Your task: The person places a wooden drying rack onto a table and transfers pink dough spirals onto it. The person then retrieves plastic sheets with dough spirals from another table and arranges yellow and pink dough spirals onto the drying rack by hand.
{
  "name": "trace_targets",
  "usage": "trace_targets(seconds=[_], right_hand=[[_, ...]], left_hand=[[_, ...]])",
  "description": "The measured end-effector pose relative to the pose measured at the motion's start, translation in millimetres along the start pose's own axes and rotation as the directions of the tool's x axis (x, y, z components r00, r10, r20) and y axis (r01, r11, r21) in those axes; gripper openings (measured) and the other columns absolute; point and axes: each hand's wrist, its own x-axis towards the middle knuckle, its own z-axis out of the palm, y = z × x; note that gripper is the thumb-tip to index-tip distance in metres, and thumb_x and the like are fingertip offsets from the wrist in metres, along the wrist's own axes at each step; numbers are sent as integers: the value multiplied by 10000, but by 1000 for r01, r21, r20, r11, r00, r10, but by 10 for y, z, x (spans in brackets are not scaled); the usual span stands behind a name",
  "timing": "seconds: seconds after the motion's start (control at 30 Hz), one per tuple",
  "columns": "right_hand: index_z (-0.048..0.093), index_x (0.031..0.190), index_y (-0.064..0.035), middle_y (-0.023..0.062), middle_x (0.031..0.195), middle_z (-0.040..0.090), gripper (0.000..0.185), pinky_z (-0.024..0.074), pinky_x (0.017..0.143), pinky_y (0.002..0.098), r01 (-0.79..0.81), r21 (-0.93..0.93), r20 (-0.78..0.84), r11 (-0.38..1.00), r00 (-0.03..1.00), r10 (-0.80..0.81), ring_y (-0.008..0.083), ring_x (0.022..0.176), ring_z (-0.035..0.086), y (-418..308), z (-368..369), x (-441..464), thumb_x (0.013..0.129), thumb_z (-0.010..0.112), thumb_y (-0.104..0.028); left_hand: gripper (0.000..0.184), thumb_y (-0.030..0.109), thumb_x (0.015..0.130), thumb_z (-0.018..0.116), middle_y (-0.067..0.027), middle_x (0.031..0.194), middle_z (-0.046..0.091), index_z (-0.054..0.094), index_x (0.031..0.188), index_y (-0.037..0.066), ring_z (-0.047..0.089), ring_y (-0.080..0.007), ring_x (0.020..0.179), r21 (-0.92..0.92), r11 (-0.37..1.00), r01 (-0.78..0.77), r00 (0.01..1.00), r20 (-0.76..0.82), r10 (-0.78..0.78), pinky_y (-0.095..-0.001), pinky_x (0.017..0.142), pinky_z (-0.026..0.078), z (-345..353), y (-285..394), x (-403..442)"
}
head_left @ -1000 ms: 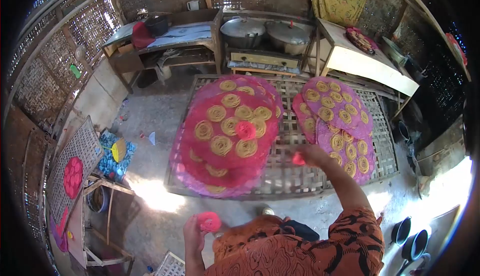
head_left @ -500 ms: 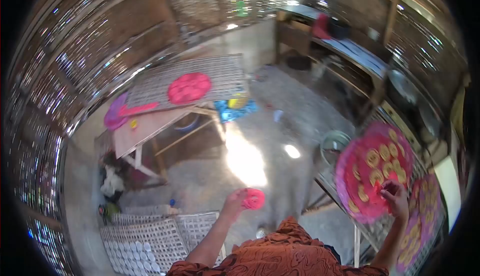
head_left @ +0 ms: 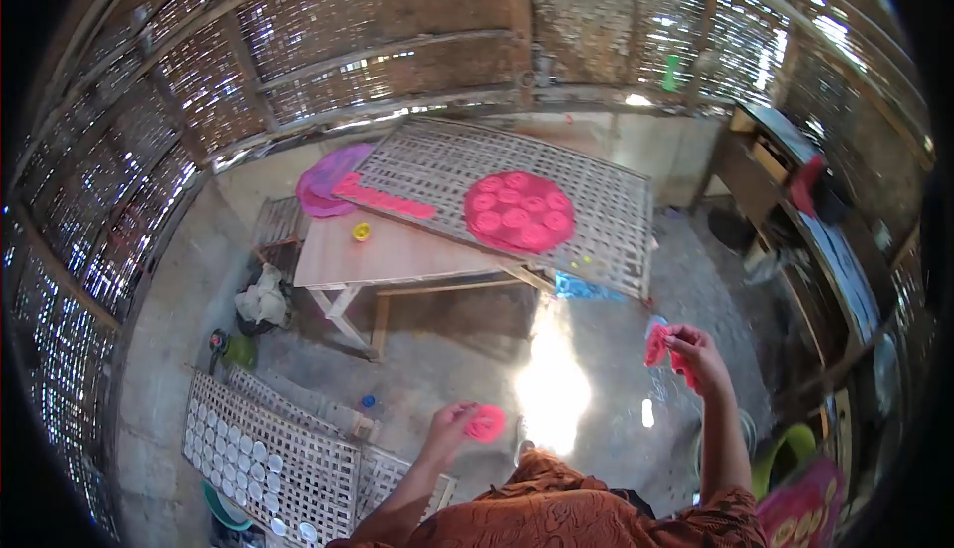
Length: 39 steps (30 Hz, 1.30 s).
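My left hand, low in the middle of the head view, is closed on a pink coiled disc that looks like a raw cracker. To the right, my right hand is raised over the floor with its fingers pinched on limp pink pieces. Those pieces look like the same sort of disc, but their exact number is hidden by the fingers. Ahead, a round pink sheet bearing several pink coils lies on a woven bamboo rack, out of reach of both hands.
The rack rests on a wooden table with a small yellow cup and purple sheets. At lower left, another woven rack carries several white discs. A pink tray of yellowish coils shows at lower right. Shelving stands at right.
My view has swung right-to-left, toward the bamboo rack. My right hand has come away from the tray of yellowish coils with pink pieces in it. The left still holds its disc.
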Motion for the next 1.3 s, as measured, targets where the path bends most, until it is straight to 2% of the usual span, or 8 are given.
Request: trace_targets(seconds=[0.2,0.4,0.8,0.87,1.0,1.13,1.2,1.3], right_hand=[[631,925,-67,-30,707,580,101,379,452,212,-5,-62,241,998,970,20,44,496,469,-372,981,2345,838,638,-118],[628,919,-42,1,791,622,96,435,494,229,-34,20,461,999,887,21,66,600,542,-652,2641,4025,827,633,-64],[639,912,-28,39,802,656,91,443,534,231,41,-60,540,997,842,-2,103,637,578,-196,6287,7059,829,601,-29],[653,836,-48,21,691,633,36,378,393,251,107,53,401,993,908,-119,86,490,529,226,6842,7644,802,651,-60],[657,857,-48,16,707,627,60,420,474,240,-28,-151,407,988,909,88,88,563,557,291,7529,8051,797,650,-55],[652,919,-62,25,664,608,117,429,445,264,-146,22,408,989,904,124,106,536,558,869,7762,8535,825,631,-130],[639,988,-43,74,743,630,223,492,575,315,380,-641,338,667,920,-200,161,665,618,954,7804,8570,810,641,-178],[581,1106,-44,128,913,638,334,497,707,321,422,-711,346,563,906,-242,185,838,630,844,7640,8465,795,627,-157]], left_hand=[[165,170,917,546,-42,885,597,574,1004,33,616,-134,798,159,959,-235,896,-347,277,-321,656,556,-328,925,795],[250,241,928,539,-47,914,613,584,1012,10,579,-116,869,-75,941,-329,722,-662,200,-297,738,510,-943,1112,1211],[290,243,963,464,-86,1009,612,559,1093,3,604,-173,930,-250,886,-390,798,-571,190,-328,829,501,-3006,2620,3276],[295,231,969,442,-97,1017,617,551,1101,-9,608,-174,928,-215,906,-365,799,-571,187,-325,830,502,-3286,3097,3536],[307,223,974,421,-114,1035,614,540,1112,-24,610,-187,934,-169,919,-355,837,-496,232,-320,838,501,-3908,3636,3976],[314,224,976,415,-114,1038,607,528,1121,-30,607,-187,939,-213,914,-345,820,-543,183,-312,853,492,-4373,3789,4290],[311,224,974,418,-108,1040,602,526,1125,-26,601,-183,945,-229,918,-325,827,-539,158,-311,855,489,-4523,3824,4488],[306,228,971,429,-95,1043,591,525,1132,-14,589,-172,961,-245,922,-298,849,-510,139,-307,851,484,-4590,3947,4781]])
